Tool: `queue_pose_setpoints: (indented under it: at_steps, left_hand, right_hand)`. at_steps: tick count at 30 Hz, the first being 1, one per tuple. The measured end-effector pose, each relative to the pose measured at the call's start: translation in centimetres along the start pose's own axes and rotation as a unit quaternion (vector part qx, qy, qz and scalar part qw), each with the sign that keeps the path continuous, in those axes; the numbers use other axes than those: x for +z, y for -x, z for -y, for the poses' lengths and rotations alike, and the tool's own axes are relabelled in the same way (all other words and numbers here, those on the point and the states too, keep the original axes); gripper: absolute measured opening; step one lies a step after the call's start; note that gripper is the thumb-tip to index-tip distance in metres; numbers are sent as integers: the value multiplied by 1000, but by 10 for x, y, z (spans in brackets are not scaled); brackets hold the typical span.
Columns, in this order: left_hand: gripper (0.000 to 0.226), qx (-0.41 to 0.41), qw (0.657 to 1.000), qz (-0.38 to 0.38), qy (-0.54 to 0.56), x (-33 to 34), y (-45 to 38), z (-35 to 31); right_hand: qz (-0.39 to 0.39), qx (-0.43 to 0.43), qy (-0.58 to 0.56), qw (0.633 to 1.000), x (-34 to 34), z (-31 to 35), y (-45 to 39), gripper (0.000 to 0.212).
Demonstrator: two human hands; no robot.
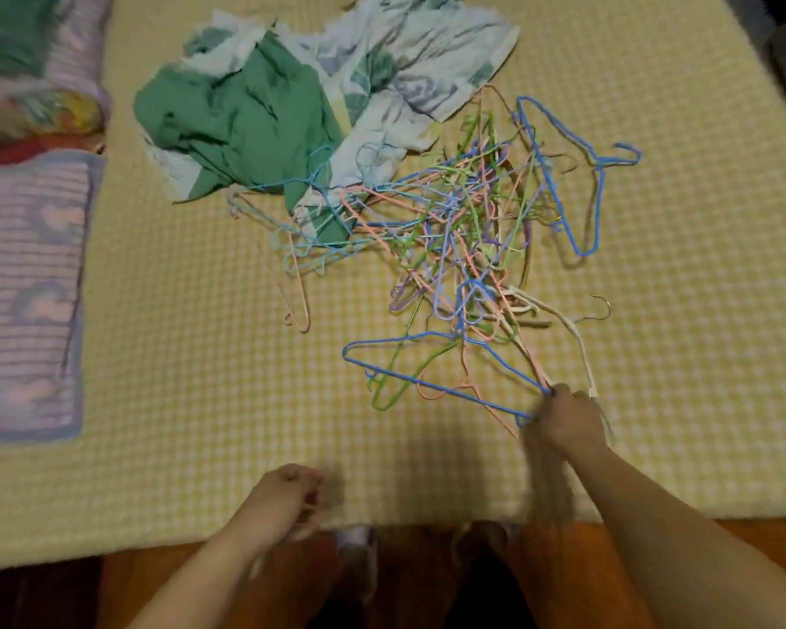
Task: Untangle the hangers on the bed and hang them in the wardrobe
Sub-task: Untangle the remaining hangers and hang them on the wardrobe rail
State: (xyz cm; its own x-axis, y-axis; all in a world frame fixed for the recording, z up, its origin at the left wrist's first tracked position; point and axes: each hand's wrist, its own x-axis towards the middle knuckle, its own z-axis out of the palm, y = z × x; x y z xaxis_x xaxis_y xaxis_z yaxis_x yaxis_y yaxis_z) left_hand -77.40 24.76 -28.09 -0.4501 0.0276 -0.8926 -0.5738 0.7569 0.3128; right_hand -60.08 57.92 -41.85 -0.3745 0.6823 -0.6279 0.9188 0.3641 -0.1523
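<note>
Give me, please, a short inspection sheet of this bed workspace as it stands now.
Surface: bed with yellow checked cover.
Job's things: tangled hangers heaped mid-bed; blue hanger nearest the edge.
Clutter: green and patterned cloth beside the heap, partly over it; pillows at the left.
Grippers: right hand grips hanger ends; left hand curled, blurred.
Cables: nothing seen.
Surroundings: wooden floor; wardrobe not in view.

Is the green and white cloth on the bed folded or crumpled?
Crumpled. The cloth lies in a bunched heap on the bed, with uneven creases, and one edge overlaps the hanger pile.
</note>
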Motion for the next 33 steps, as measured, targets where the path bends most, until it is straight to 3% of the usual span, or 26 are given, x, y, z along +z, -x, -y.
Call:
queue_pose_setpoints:
  at_steps: [3, 6, 9, 12, 18, 24, 33]
  left_hand:
    - [20, -26, 999, -22, 22, 14, 12, 2]
    - [19, -32, 999, -5, 32, 31, 33, -5]
    - [19, -22, 999, 6, 43, 42, 46, -18]
    - [20, -12, 999, 10, 39, 47, 50, -31]
    - [17, 5, 999, -24, 42, 43, 51, -47]
    - [16, 15, 998, -35, 49, 35, 53, -44]
    - [17, -14, 998, -51, 29, 38, 55, -26]
  right_hand:
    - [45, -64, 3, 997, -8, 0, -4, 26]
    - [1, -123, -120, 985, -17, -7, 9, 11]
    - [-14, -172, -227, 958, -41, -5, 21, 19]
    - [47, -188, -294, 936, -73, 5, 15, 20]
    - [186, -195, -304, 914, -107, 21, -29, 18]
    - [184, -195, -341, 901, -108, 19, -37, 19]
    - [190, -107, -380, 899, -75, 6, -2, 20]
